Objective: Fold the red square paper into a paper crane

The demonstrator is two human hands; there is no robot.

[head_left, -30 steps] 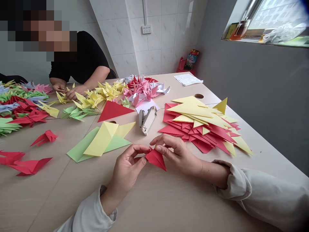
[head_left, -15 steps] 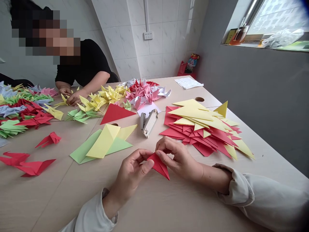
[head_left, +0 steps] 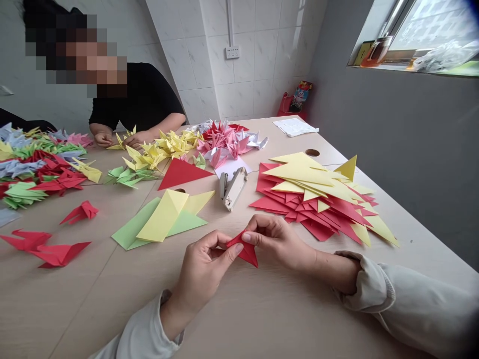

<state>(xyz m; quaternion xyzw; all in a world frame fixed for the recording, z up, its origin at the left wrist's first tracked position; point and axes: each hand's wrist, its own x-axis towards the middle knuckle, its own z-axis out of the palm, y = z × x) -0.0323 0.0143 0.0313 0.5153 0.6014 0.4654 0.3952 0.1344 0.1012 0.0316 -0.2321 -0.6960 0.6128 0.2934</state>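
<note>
Item: folded red paper (head_left: pixel 248 253), lower centre of the frame, above the worktop (head_left: pixel 284 309). Left hand (head_left: pixel 204 269): grip closed on its left part, thumb uppermost. Right hand (head_left: pixel 280 243): grip pinching its upper edge, thumb beside the left thumb. Stapler (head_left: pixel 233 189): centre, beyond the hands. Stack of red and yellow paper (head_left: pixel 314 192): right of centre. Three folded red pieces (head_left: pixel 80 212): left side. Person in black (head_left: pixel 138 97): upper left, hands at yellow folded pieces (head_left: pixel 168 145).
</note>
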